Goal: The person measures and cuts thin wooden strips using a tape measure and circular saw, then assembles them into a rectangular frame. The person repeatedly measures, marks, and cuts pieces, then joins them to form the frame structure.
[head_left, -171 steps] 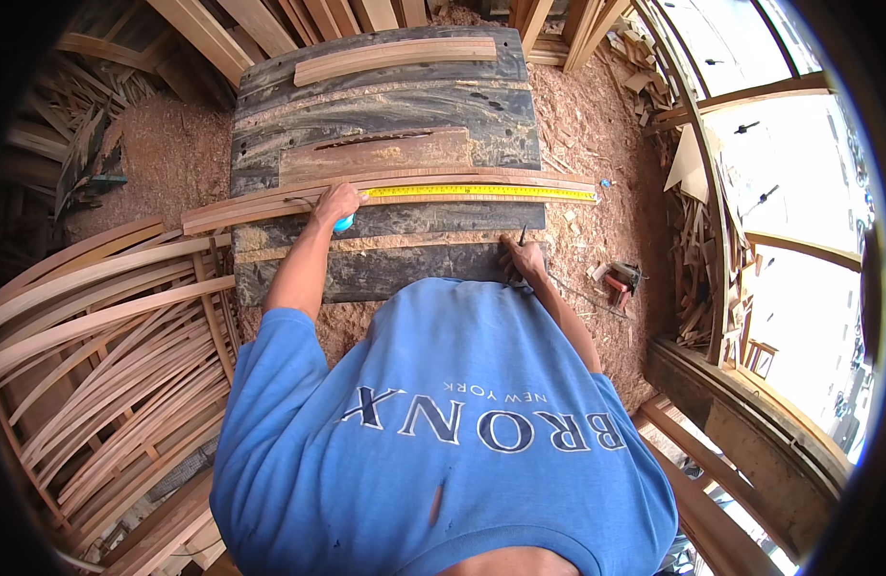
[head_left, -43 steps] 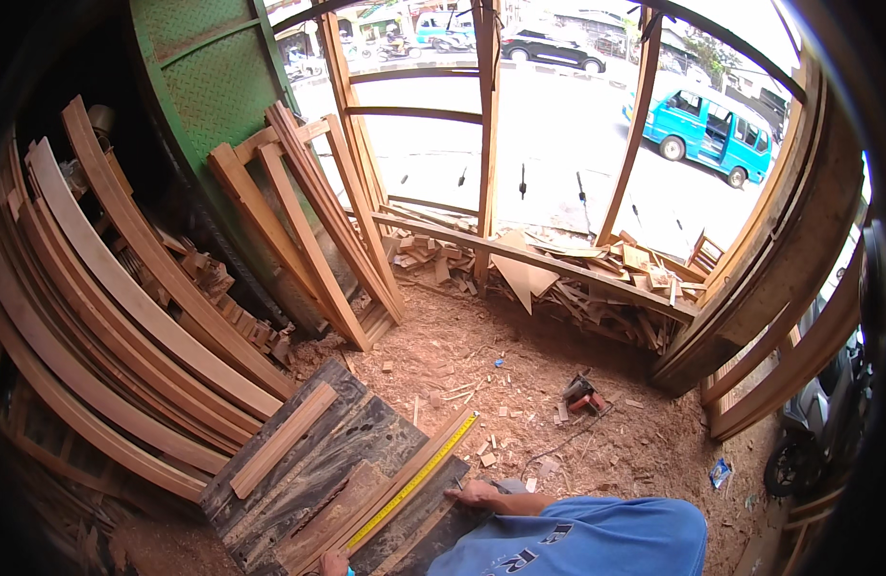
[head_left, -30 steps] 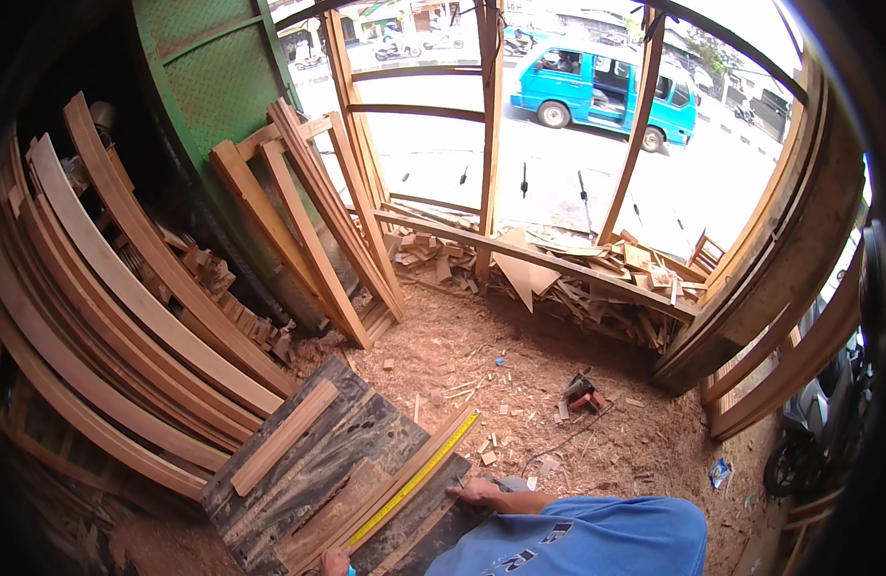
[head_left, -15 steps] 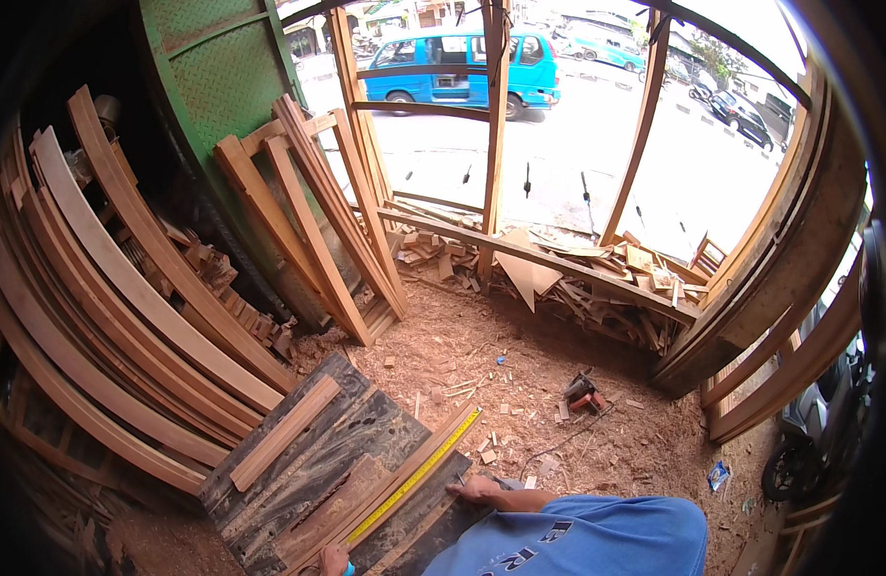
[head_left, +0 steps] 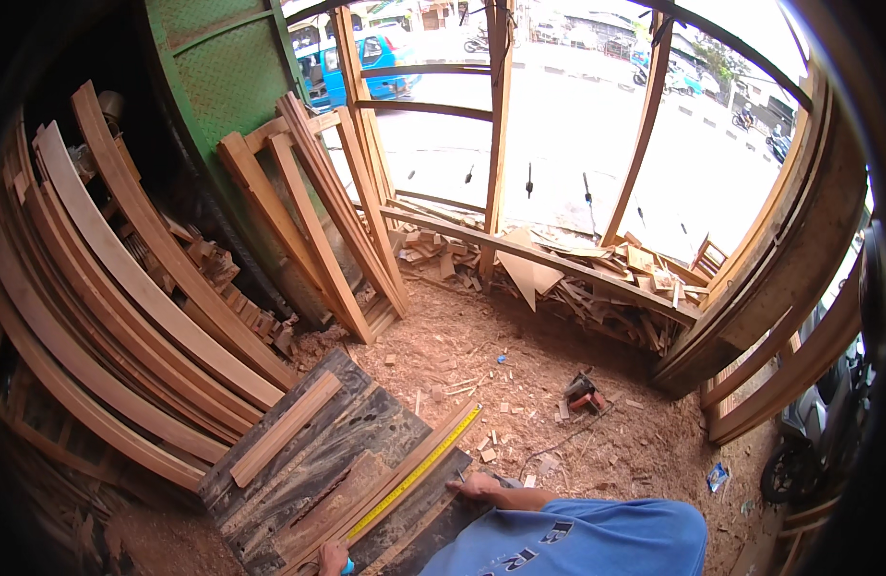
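A yellow tape measure (head_left: 419, 472) is stretched along a long narrow wooden board (head_left: 390, 485) on a dark, stained work table (head_left: 366, 415). At the near end of the blade, by the lower edge, my left hand (head_left: 334, 558) is closed on the tape measure, with a turquoise part beside the fingers. My right hand (head_left: 478, 487) rests near the table's right side, its fingers pinched round a thin, pencil-like stick (head_left: 461, 474). Further left on the table lies a shorter wooden piece (head_left: 286, 432).
Long curved boards (head_left: 145, 278) lean at the left, beside upright wooden frames (head_left: 318, 221). A red and black power tool (head_left: 584, 394) with a cord sits on the shaving-covered floor (head_left: 462, 326). Offcuts (head_left: 597, 278) are heaped behind a low beam. A motorbike (head_left: 798, 451) stands right.
The blue van outside has moved left along the road. My hands and the tape measure are almost where they were.
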`<state>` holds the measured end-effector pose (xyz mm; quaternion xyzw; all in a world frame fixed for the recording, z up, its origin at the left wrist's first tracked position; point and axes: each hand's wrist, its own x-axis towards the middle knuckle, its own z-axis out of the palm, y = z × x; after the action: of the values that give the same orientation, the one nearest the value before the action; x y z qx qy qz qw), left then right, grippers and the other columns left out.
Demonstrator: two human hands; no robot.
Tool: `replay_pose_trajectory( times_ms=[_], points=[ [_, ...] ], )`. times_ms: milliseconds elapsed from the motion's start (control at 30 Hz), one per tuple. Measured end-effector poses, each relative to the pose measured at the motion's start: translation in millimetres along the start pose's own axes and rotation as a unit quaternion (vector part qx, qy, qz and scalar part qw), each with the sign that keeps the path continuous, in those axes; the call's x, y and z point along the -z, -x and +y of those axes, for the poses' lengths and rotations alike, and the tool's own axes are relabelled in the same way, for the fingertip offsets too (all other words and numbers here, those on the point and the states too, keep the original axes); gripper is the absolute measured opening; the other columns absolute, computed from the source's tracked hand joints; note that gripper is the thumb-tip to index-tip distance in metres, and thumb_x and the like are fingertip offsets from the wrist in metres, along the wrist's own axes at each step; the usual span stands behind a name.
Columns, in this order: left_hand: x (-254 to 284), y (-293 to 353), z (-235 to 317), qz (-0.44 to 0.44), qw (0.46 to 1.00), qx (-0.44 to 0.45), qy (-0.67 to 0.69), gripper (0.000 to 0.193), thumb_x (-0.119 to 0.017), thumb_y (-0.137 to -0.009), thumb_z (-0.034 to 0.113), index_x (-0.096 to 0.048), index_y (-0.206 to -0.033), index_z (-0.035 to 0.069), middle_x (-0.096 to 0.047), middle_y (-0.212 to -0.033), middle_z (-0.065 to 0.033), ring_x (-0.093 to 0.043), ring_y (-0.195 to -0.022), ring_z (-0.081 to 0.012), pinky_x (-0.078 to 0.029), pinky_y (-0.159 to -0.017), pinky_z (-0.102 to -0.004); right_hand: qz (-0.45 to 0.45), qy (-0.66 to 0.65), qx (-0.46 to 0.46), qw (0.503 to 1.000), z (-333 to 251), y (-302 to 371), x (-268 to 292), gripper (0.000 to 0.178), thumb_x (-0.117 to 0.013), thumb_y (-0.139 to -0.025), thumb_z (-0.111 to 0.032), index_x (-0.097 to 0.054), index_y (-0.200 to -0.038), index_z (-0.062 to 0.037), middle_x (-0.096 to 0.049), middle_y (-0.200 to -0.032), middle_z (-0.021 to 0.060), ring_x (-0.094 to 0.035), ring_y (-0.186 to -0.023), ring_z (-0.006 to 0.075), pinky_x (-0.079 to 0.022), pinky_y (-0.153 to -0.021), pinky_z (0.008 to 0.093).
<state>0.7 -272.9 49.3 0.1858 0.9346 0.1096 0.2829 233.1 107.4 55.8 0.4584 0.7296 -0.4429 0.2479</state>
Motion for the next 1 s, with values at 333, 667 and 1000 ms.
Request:
replay_pose_trajectory(
  times_ms=[333,667,1000],
  points=[
    [-0.9,0.0,-1.4,0.0,1.0,-0.009,-0.016,0.04,-0.062,-0.089,0.042,-0.074,-0.082,0.005,-0.071,-0.081,-0.0166,-0.069,-0.085,-0.0346,-0.051,-0.078,-0.0455,-0.033,-0.019,0.008,0.999,8.9,-17.0,-7.4,0.085,-0.05,-0.084,-0.075,-0.068,-0.113,0.0031,-0.069,-0.114,0.02,-0.066,-0.106,0.0337,-0.05,-0.091,0.0421],
    [-3.2,-0.5,-3.4,0.009,1.0,0.012,-0.014,0.041,-0.064,-0.088,0.045,-0.075,-0.08,0.007,-0.071,-0.083,-0.0181,-0.068,-0.086,-0.0354,-0.051,-0.078,-0.0452,-0.074,-0.023,-0.007,0.997,2.1,-5.4,2.3,0.083,-0.05,-0.084,-0.075,-0.069,-0.113,0.0011,-0.068,-0.115,0.021,-0.064,-0.11,0.034,-0.048,-0.094,0.0429],
    [-15.8,-8.9,-17.0,0.021,1.0,-0.003,-0.016,0.042,-0.063,-0.088,0.047,-0.075,-0.079,0.007,-0.071,-0.084,-0.0186,-0.068,-0.086,-0.0364,-0.051,-0.078,-0.0463,-0.056,-0.024,-0.026,0.998,4.3,-8.6,-3.8,0.082,-0.05,-0.085,-0.075,-0.07,-0.11,0.0004,-0.068,-0.115,0.0198,-0.064,-0.111,0.0354,-0.047,-0.096,0.0437]
  ],
)
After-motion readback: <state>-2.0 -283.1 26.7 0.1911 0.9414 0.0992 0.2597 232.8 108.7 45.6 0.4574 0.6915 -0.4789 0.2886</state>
